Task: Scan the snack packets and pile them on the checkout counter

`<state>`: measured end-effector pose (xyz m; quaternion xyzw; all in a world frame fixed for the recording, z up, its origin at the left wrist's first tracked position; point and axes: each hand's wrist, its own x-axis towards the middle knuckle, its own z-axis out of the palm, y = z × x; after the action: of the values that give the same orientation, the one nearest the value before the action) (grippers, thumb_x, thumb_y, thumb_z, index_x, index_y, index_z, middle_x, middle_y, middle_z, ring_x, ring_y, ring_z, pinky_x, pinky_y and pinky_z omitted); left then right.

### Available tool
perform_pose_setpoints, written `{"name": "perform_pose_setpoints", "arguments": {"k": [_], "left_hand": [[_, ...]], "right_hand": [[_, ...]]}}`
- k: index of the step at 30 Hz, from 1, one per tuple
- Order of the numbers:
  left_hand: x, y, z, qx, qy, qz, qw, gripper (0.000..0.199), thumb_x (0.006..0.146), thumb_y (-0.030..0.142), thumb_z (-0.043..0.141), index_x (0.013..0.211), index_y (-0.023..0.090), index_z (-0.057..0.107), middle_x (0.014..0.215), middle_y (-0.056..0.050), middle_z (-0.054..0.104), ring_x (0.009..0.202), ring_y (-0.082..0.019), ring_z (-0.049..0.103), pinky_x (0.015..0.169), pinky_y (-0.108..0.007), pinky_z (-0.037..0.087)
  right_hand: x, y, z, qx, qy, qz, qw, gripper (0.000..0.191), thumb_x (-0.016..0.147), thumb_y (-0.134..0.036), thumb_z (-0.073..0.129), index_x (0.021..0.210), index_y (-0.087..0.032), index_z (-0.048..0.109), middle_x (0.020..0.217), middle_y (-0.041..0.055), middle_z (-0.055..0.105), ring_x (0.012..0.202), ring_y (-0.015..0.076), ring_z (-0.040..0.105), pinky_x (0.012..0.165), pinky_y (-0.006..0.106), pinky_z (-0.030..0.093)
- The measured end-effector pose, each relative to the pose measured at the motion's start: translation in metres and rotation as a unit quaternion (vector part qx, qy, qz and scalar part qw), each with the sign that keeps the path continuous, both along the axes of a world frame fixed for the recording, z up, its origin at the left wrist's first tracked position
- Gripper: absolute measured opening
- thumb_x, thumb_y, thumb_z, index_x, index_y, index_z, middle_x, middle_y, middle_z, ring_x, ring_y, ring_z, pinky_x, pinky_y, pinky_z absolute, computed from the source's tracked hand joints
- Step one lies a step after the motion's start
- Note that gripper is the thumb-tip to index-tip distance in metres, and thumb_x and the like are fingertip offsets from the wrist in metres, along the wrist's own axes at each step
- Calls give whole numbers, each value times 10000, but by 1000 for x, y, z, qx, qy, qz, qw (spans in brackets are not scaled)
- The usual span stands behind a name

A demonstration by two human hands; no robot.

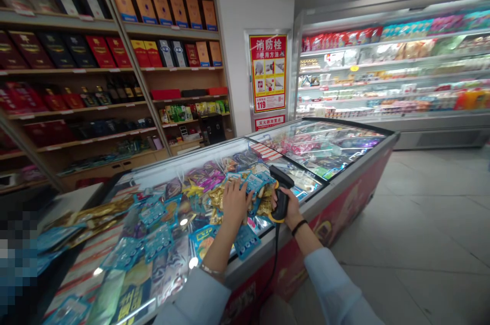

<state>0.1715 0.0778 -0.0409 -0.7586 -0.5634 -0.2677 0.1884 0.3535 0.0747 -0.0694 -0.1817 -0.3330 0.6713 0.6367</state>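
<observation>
Foil packets [161, 228] lie heaped on the glass lid [325, 144] of a chest freezer [346, 177]. Left hand [234, 202], open with fingers spread, rests on the pile, holding nothing distinct; right hand [288, 207] grips a corded handheld barcode scanner [281, 195]. Packets still cover the lid's near end.

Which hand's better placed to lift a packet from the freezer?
Left, likely: the left hand rests on the foil packets, empty, while the right hand grips a black barcode scanner.
</observation>
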Motion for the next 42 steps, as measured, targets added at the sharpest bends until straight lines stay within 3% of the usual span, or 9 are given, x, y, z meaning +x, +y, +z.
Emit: {"name": "perform_pose_setpoints", "arguments": {"k": [9, 16, 25, 30, 33, 36, 42], "left_hand": [[-3, -1, 4, 29, -22, -18, 999, 340, 917, 339, 429, 1122, 180, 648, 1252, -128, 609, 1189, -270, 527, 1063, -454, 370], [-7, -5, 16, 1, -48, -14, 999, 339, 914, 279, 384, 1095, 173, 651, 1210, -134, 615, 1155, -270, 525, 1035, -447, 378], [-11, 0, 8, -39, -44, 17, 998, 283, 879, 212, 410, 1050, 184, 634, 1103, -111, 639, 1095, -243, 537, 971, -377, 409], [-17, -9, 29, -67, -45, 4, 997, 252, 877, 216, 448, 1058, 171, 617, 1104, -109, 634, 1082, -234, 540, 947, -365, 421], [-44, -17, 50, -43, -65, 28, 997, 273, 892, 242, 446, 1093, 169, 616, 1142, -105, 631, 1088, -229, 542, 946, -354, 419], [-86, -35, 67, -18, -89, 61, 994, 285, 900, 270, 445, 1105, 186, 624, 1147, -84, 639, 1092, -221, 544, 958, -345, 414], [-189, -82, 80, -18, -139, 178, 974, 269, 893, 275, 445, 1051, 206, 651, 1119, -65, 663, 1063, -209, 576, 935, -314, 429]], "right_hand": [[0, -1, 1, -11, 9, -14, 1000, 218, 688, -405, 618, 714, -198, 553, 481, -30, 522, 365, 115, 461, 356, 224, 379], [0, 0, 0, -27, 27, -27, 999, 209, 678, -392, 624, 720, -198, 558, 489, -33, 521, 371, 112, 466, 354, 224, 380], [0, -2, 0, -42, 8, -37, 998, 227, 671, -397, 646, 698, -198, 541, 510, -25, 535, 398, 116, 482, 370, 228, 388], [1, -4, 3, -47, -14, -40, 998, 219, 656, -380, 656, 735, -200, 559, 522, -27, 535, 411, 122, 493, 386, 233, 402], [4, -6, 5, -32, -28, -38, 998, 210, 650, -358, 652, 768, -205, 569, 537, -34, 528, 407, 116, 488, 397, 238, 416], [7, -11, 9, -19, -37, -49, 998, 214, 645, -354, 644, 791, -217, 568, 545, -38, 508, 411, 118, 485, 401, 248, 422], [-8, -26, 32, 16, -50, -53, 997, 199, 650, -354, 628, 785, -215, 585, 547, -24, 497, 416, 125, 478, 389, 256, 399]]}}
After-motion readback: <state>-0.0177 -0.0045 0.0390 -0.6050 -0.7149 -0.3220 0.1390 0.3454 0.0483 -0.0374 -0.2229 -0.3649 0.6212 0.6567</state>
